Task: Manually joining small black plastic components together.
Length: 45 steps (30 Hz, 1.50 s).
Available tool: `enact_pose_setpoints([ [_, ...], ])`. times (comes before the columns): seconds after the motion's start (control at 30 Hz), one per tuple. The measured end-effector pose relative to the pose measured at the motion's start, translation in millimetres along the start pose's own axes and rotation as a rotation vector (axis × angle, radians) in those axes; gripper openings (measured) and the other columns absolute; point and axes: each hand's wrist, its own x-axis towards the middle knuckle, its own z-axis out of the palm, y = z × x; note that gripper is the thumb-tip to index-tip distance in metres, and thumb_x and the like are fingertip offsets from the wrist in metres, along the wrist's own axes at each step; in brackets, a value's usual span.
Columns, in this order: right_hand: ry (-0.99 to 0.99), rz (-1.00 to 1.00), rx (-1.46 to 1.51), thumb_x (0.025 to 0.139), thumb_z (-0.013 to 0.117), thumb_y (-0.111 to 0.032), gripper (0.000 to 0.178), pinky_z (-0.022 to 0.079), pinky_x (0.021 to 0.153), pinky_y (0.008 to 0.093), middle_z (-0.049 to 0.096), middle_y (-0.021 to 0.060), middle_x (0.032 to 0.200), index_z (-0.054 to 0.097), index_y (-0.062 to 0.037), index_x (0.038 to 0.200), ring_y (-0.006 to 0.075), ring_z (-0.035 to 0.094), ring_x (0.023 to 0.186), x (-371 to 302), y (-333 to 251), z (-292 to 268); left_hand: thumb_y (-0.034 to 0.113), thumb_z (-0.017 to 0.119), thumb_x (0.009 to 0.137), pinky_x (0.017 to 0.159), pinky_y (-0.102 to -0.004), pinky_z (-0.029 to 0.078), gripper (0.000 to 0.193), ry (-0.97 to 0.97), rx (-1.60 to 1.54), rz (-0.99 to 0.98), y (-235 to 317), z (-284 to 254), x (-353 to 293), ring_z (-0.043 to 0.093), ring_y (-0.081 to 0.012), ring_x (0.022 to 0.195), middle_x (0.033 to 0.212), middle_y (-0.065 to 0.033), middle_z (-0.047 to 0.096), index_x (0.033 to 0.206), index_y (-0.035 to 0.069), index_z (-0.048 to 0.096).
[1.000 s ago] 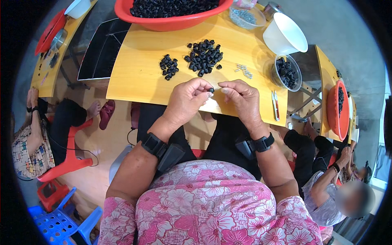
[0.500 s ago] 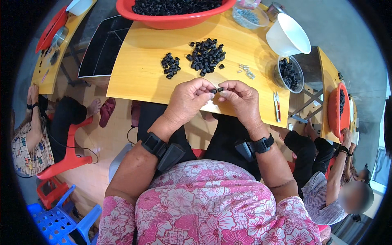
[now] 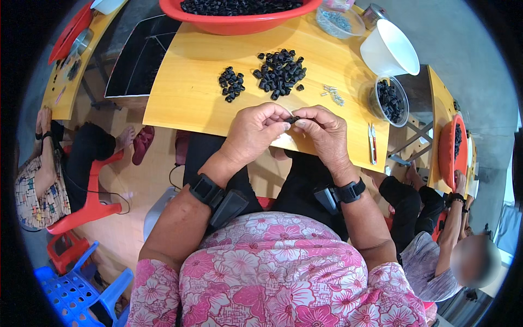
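Over the near edge of the yellow table (image 3: pixel 190 109), my left hand (image 3: pixel 256 131) and my right hand (image 3: pixel 322 133) meet, thumbs and forefingers pinched. Between their fingertips sits a small black plastic part (image 3: pixel 292 119); both hands grip it, and the fingers cover much of it. Just beyond lies a large pile of black parts (image 3: pixel 279 73), with a smaller pile of the same kind (image 3: pixel 231 84) to its left. A few small silvery metal pins (image 3: pixel 333 95) lie right of the piles.
A red basin (image 3: pixel 239 24) of black parts stands at the far edge. To the right are a tub of metal pins (image 3: pixel 340 24), a white bucket (image 3: pixel 388 49), a clear tub of black parts (image 3: pixel 391 102) and a red-handled tool (image 3: pixel 373 144). People sit at both sides.
My fingertips have come closer together, and the two black pieces they held slightly apart now meet. The view has shifted a little.
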Motion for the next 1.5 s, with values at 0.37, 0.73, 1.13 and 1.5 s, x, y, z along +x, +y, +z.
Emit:
enact_pose_setpoints([
  [0.37,0.006,-0.071,-0.142,0.081,0.067,0.002,0.015,0.051,0.076,0.0260,0.068,0.0074,0.086,0.072,-0.0003,0.095,0.0156,0.065,0.081,-1,-1,2,0.001,0.064,0.088,0.066,-0.0208,0.052,0.011,0.000,0.015,-0.016,-1,-1,-1,0.059,-0.0044,0.076,0.087,0.0003,0.065,0.099,-0.001,0.064],
  [0.73,0.165,-0.320,-0.315,0.083,0.064,0.005,0.023,0.053,0.073,0.0268,0.068,0.0111,0.087,0.071,-0.0044,0.102,0.0194,0.068,0.079,-9,4,16,0.003,0.062,0.090,0.069,-0.0216,0.053,0.013,0.013,-0.039,-0.033,-2,-1,-1,0.061,-0.0054,0.082,0.093,-0.0001,0.065,0.103,0.000,0.063],
  [1.13,0.268,-0.397,-0.289,0.081,0.059,0.011,0.028,0.053,0.065,0.0270,0.064,0.0092,0.080,0.071,-0.0045,0.101,0.0177,0.065,0.072,-6,15,29,0.004,0.061,0.091,0.067,-0.0219,0.053,0.011,0.032,-0.064,-0.041,-4,1,2,0.061,-0.0064,0.078,0.090,-0.0007,0.064,0.101,0.000,0.062],
  [1.5,0.210,-0.413,-0.308,0.080,0.061,0.011,0.027,0.053,0.066,0.0272,0.064,0.0097,0.081,0.070,-0.0039,0.101,0.0191,0.065,0.073,-6,15,25,0.004,0.062,0.089,0.064,-0.0227,0.053,0.007,-0.038,-0.026,-0.106,1,-5,7,0.061,-0.0073,0.071,0.082,-0.0022,0.064,0.095,-0.001,0.062],
])
